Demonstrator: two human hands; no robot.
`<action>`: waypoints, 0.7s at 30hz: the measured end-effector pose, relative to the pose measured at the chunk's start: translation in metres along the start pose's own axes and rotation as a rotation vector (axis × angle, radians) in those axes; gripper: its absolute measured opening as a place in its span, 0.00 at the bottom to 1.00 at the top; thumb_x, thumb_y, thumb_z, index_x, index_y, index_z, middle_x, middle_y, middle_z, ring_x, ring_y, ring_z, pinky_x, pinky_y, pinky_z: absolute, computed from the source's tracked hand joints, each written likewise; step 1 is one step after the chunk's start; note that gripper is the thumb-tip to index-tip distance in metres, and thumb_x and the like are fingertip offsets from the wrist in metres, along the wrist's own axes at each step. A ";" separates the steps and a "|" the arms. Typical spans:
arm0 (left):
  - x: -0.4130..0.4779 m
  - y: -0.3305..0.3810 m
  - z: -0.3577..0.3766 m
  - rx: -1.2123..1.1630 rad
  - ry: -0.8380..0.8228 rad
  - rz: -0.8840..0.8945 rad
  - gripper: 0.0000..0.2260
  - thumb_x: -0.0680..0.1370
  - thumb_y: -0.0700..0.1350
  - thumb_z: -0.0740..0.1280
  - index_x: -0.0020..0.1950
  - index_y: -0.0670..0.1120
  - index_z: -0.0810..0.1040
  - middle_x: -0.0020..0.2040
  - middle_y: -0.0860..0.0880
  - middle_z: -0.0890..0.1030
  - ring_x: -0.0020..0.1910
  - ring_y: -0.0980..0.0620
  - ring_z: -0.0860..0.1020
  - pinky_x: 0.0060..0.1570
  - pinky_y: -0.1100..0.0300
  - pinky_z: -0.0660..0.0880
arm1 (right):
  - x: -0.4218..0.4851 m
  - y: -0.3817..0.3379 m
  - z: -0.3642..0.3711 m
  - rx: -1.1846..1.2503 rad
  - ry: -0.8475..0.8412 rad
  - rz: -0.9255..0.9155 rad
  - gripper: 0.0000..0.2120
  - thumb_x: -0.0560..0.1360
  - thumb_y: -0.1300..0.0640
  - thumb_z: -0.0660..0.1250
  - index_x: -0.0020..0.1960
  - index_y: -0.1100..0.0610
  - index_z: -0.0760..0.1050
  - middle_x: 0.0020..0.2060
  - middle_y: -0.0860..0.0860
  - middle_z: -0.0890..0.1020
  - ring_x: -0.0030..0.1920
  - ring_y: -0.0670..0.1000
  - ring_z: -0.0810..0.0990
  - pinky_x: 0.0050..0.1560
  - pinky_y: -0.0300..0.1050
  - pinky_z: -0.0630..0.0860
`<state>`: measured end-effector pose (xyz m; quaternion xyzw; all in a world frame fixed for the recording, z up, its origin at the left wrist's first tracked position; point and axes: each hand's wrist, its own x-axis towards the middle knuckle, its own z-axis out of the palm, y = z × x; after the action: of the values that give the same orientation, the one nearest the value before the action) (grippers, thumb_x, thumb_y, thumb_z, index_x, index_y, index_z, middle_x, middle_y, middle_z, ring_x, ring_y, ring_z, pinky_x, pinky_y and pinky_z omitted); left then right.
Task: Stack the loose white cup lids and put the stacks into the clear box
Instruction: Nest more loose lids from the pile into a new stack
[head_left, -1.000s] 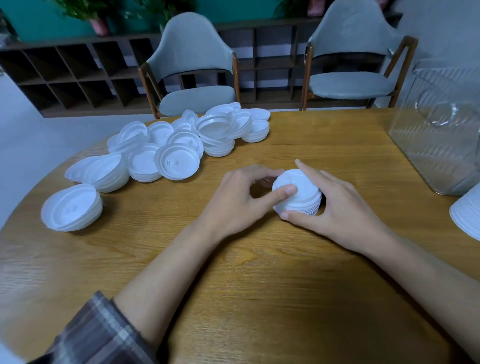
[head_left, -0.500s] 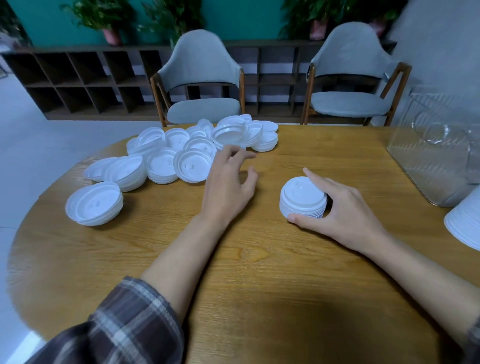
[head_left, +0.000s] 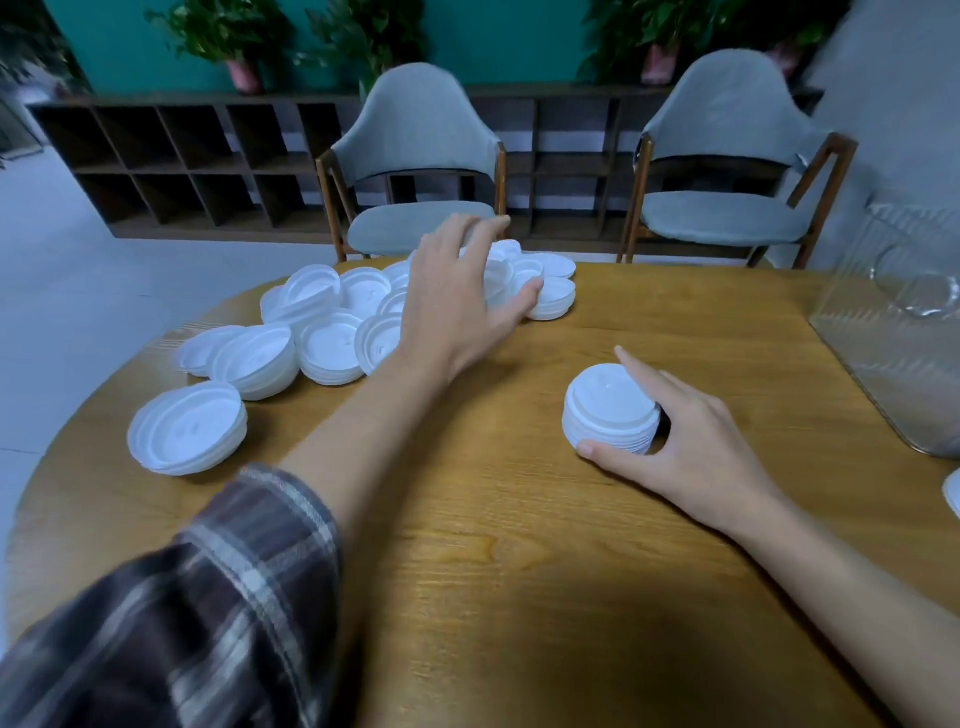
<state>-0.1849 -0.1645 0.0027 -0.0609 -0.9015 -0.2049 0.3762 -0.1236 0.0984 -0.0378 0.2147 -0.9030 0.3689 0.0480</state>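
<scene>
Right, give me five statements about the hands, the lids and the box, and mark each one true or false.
1. The right hand grips a stack of lids standing on the table. True.
2. The left hand holds a single lid. False: the left hand reaches, open and holding nothing, over the loose lid pile.
3. The clear box stands at the table's right edge. True.
4. The gripped stack is inside the box. False: it stands on the bare wood, apart from the box.
5. A grey chair stands beyond the loose lid pile. True.
</scene>
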 end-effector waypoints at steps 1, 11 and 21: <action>0.016 0.000 -0.003 0.066 -0.107 -0.014 0.32 0.77 0.67 0.67 0.76 0.50 0.73 0.71 0.46 0.76 0.71 0.44 0.74 0.72 0.44 0.69 | 0.000 0.001 0.000 0.003 -0.007 0.007 0.49 0.67 0.37 0.79 0.82 0.43 0.61 0.65 0.35 0.73 0.67 0.37 0.67 0.64 0.33 0.62; 0.112 0.011 0.004 0.168 -0.690 -0.218 0.40 0.76 0.76 0.60 0.82 0.54 0.65 0.81 0.46 0.67 0.79 0.43 0.66 0.74 0.43 0.65 | 0.001 0.001 -0.001 0.061 -0.029 0.041 0.49 0.68 0.40 0.80 0.82 0.40 0.59 0.63 0.33 0.73 0.65 0.29 0.65 0.60 0.18 0.58; 0.139 -0.011 0.062 0.248 -0.919 -0.279 0.42 0.71 0.81 0.60 0.81 0.61 0.66 0.83 0.48 0.63 0.81 0.41 0.62 0.79 0.35 0.58 | 0.005 0.004 -0.002 0.032 -0.079 0.045 0.47 0.69 0.41 0.80 0.80 0.38 0.56 0.61 0.24 0.65 0.63 0.20 0.57 0.59 0.16 0.53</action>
<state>-0.3268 -0.1549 0.0583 0.0214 -0.9913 -0.0965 -0.0865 -0.1299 0.0999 -0.0378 0.2092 -0.9029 0.3756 0.0007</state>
